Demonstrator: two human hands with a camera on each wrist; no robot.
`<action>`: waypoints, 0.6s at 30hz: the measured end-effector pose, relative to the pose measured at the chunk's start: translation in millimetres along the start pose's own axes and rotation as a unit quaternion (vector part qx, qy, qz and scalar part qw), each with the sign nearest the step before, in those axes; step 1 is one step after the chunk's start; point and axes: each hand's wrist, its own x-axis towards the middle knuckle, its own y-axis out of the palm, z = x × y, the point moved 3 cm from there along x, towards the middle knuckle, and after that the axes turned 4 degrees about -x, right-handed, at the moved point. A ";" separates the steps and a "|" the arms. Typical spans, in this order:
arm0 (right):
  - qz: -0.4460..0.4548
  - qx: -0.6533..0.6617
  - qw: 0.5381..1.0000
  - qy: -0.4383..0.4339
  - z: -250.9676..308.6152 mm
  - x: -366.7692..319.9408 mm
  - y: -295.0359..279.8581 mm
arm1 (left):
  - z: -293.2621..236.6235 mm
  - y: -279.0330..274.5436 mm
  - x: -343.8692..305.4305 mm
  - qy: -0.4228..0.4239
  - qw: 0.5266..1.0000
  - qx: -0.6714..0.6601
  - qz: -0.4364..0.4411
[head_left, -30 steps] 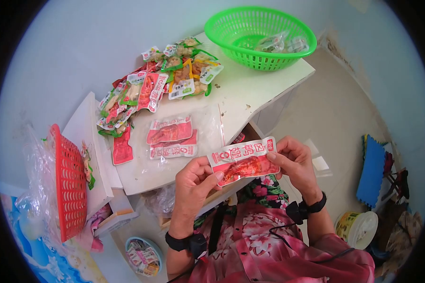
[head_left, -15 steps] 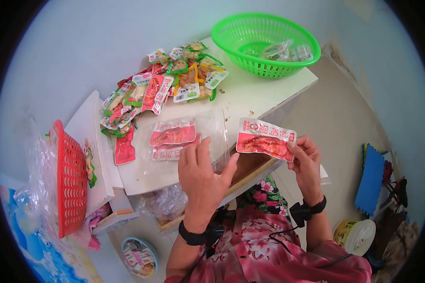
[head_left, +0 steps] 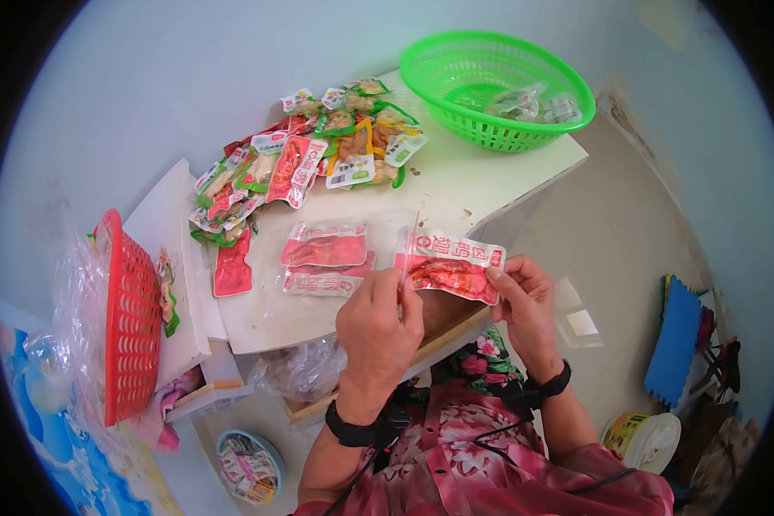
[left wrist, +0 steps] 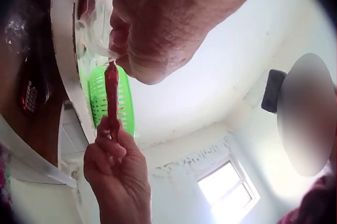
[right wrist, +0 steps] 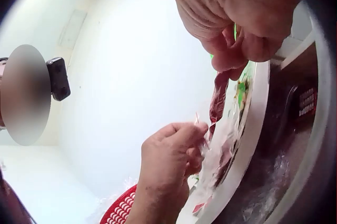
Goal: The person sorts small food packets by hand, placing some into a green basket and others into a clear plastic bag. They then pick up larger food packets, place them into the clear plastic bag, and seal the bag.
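My right hand point(head_left: 529, 314) pinches the right end of a red and white food packet point(head_left: 451, 273), held up above the table's front edge. My left hand point(head_left: 377, 331) pinches the edge of a clear plastic bag point(head_left: 385, 230) at the packet's left end, where film overlaps it; whether the packet's end is inside, I cannot tell. Two similar red packets point(head_left: 325, 248) lie flat under the clear film on the table. In the right wrist view, the left hand point(right wrist: 171, 155) holds thin film beside the edge-on packet point(right wrist: 218, 97).
A pile of mixed packets point(head_left: 292, 169) lies at the table's back left. Behind it to the right stands a green basket point(head_left: 499, 136) with a few clear packs. A red basket point(head_left: 133, 327) is at the left. Crumpled plastic point(head_left: 305, 368) fills part of an open drawer below.
The left hand has gone from the packet to the bag's edge and lifted it. The right hand has moved the packet left and slightly down, against the film.
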 end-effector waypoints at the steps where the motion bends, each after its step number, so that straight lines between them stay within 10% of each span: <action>1: 0.006 -0.003 1.000 0.004 -1.0 0.3 6.3 | -0.8 0.2 -0.1 0.001 1.000 -0.011 -0.004; 18: 0.195 -0.015 0.981 -0.002 -27.1 29.3 100.1 | -6.4 -22.5 5.9 -0.045 0.992 -0.117 0.011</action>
